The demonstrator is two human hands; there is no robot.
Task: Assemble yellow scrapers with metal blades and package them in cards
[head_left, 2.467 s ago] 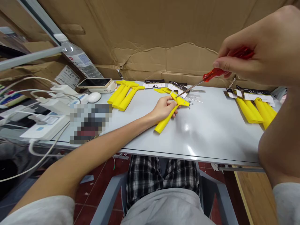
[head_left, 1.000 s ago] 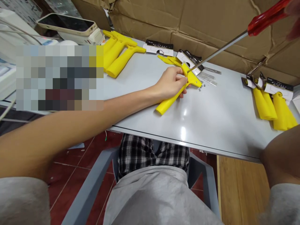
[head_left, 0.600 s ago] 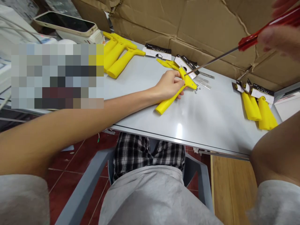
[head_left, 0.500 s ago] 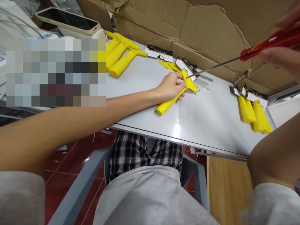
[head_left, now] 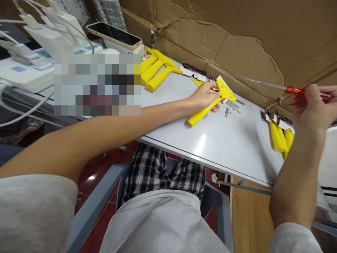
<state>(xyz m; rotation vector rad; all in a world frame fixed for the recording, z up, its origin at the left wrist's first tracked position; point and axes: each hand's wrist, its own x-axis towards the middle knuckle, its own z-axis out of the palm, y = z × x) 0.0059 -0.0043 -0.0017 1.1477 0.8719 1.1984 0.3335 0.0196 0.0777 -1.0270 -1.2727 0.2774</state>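
My left hand (head_left: 205,96) is closed around the neck of a yellow scraper (head_left: 204,113), holding it above the table with its wide head tilted up; two small screws show on the head. My right hand (head_left: 314,103) grips a screwdriver (head_left: 297,91) by its red see-through handle, its long shaft pointing left and apart from the scraper. Thin metal blades (head_left: 233,107) lie on the table just beyond the left hand. A small cluster of screws (head_left: 226,111) lies beside them.
More yellow scrapers (head_left: 158,77) lie at the back left, near a black-and-white card (head_left: 194,72). Others (head_left: 277,137) lie at the right. A phone (head_left: 114,35) rests on a white box, beside power strips and cables (head_left: 28,70). Cardboard (head_left: 223,42) stands along the back edge.
The screwdriver's tip was at the scraper's head and is now away from it. My right hand has lowered. The scraper has turned a little, showing its head more fully.
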